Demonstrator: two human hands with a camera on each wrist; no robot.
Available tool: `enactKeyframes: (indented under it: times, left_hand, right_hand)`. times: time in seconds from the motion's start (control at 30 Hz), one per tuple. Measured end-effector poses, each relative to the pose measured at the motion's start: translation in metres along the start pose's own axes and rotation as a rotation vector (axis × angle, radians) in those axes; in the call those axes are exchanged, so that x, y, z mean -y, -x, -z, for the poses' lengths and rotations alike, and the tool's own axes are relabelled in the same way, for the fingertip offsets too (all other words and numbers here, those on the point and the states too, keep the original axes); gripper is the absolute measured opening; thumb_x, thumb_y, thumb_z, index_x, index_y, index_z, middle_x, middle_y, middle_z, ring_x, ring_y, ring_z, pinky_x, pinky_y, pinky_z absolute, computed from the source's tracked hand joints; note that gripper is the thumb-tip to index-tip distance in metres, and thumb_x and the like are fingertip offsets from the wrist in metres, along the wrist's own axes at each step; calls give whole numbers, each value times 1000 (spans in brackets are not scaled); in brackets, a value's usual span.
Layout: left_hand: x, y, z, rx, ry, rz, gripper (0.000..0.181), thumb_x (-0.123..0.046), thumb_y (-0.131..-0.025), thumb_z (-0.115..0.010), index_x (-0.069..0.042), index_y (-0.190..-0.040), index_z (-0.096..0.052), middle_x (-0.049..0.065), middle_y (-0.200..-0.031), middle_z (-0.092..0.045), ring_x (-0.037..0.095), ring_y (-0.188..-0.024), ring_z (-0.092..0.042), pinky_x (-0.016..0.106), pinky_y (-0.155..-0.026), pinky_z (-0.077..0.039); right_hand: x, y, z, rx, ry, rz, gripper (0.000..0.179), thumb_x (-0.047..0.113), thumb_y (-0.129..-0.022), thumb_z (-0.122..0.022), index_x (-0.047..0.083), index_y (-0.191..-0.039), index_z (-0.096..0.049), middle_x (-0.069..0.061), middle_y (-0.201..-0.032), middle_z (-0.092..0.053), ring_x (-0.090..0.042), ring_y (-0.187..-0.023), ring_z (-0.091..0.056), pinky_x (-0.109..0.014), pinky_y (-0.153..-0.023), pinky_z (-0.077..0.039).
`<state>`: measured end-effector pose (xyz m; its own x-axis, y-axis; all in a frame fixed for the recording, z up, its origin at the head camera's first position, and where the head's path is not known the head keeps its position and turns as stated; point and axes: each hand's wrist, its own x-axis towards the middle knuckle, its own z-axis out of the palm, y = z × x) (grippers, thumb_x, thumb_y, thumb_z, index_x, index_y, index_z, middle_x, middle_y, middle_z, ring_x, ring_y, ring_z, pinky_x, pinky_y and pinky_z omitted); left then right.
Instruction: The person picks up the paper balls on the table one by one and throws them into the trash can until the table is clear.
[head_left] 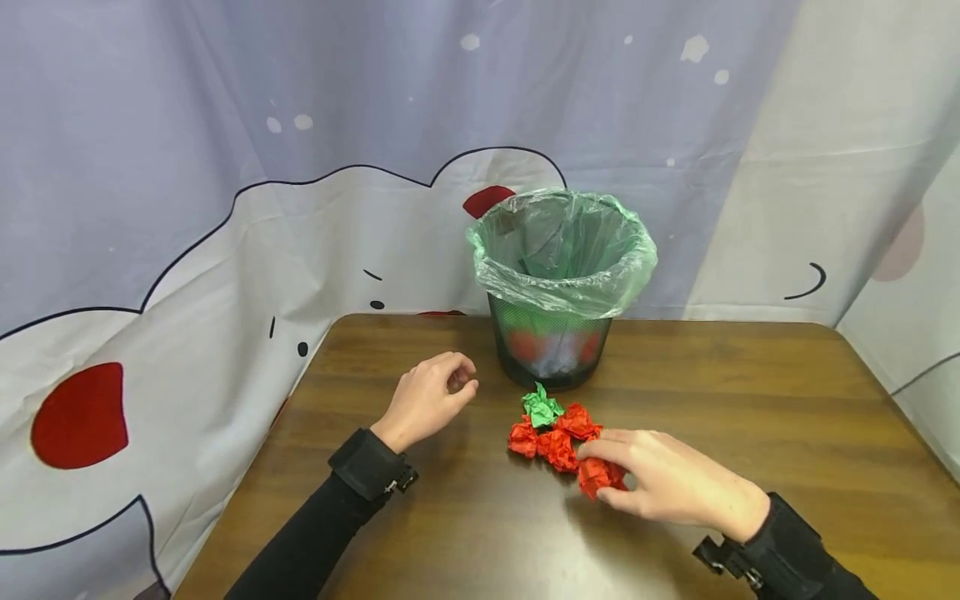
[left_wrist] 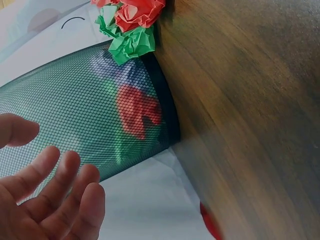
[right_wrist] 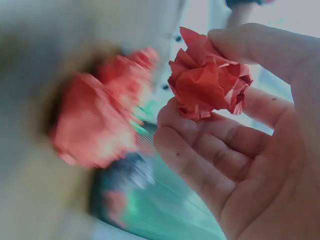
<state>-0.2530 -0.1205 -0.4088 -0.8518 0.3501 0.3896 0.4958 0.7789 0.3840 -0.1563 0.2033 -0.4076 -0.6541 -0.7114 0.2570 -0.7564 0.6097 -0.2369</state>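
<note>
A crumpled red paper ball (right_wrist: 207,82) is pinched between the thumb and fingers of my right hand (head_left: 667,483); in the right wrist view it sits at the fingertips. Just left of that hand, several other red paper balls (head_left: 557,450) lie clustered on the table, blurred in the right wrist view. Touching them at the back is a green paper ball (head_left: 542,407). My left hand (head_left: 429,396) hovers left of the cluster with loosely curved fingers and nothing in its grasp. In the left wrist view its fingers (left_wrist: 65,175) stand in front of the mesh bin.
A black mesh wastebasket (head_left: 551,342) stands behind the paper balls, lined with a green plastic bag (head_left: 630,279) folded over its rim. Red and whitish contents show through the mesh. Behind the wooden table (head_left: 750,400) hangs a printed cloth (head_left: 360,75).
</note>
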Motion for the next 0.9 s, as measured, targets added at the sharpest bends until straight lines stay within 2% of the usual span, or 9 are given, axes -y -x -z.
enactKeyframes:
  times: [0.13, 0.3, 0.5, 0.73, 0.9]
  left_hand:
    - [0, -1, 1, 11, -4, 5, 14, -34, -83, -60, -24, -93, -62, -11, -82, -57, 9, -74, -56, 26, -61, -42]
    - [-2, -1, 1, 23, -13, 9, 16, -36, -83, -60, -24, -93, -63, -13, -82, -58, 7, -74, -56, 26, -61, -43]
    - [-5, -3, 1, 51, 0, -6, 21, -37, -83, -58, -22, -95, -65, -13, -82, -57, 8, -74, -57, 28, -61, -43]
    - [-3, -1, 0, 58, -5, 7, 19, -37, -83, -59, -23, -95, -64, -13, -82, -57, 7, -72, -56, 27, -61, -42]
    - [-2, 1, -2, 64, -18, 13, 17, -38, -82, -59, -25, -93, -63, -12, -82, -58, 4, -69, -53, 26, -59, -41]
  right_hand:
    - [-5, -9, 34, -42, 25, -5, 37, 31, -80, -67, 34, -115, -55, 23, -94, -50, 4, -71, -47, -19, -66, -42]
    - [-11, -22, 72, -72, 70, 3, 35, 33, -82, -66, 31, -115, -56, 22, -96, -51, 5, -75, -48, -20, -68, -43]
    - [-18, -34, 114, -157, 102, 34, 36, 31, -81, -66, 29, -115, -56, 21, -96, -54, 6, -77, -51, -18, -66, -46]
    - [-30, -56, 146, -276, 85, 112, 37, 22, -76, -72, 20, -111, -62, 14, -93, -61, 3, -70, -51, -17, -59, -44]
    - [-32, -70, 164, -269, 109, 106, 34, 25, -78, -71, 21, -110, -62, 16, -90, -60, 3, -68, -51, -18, -59, -44]
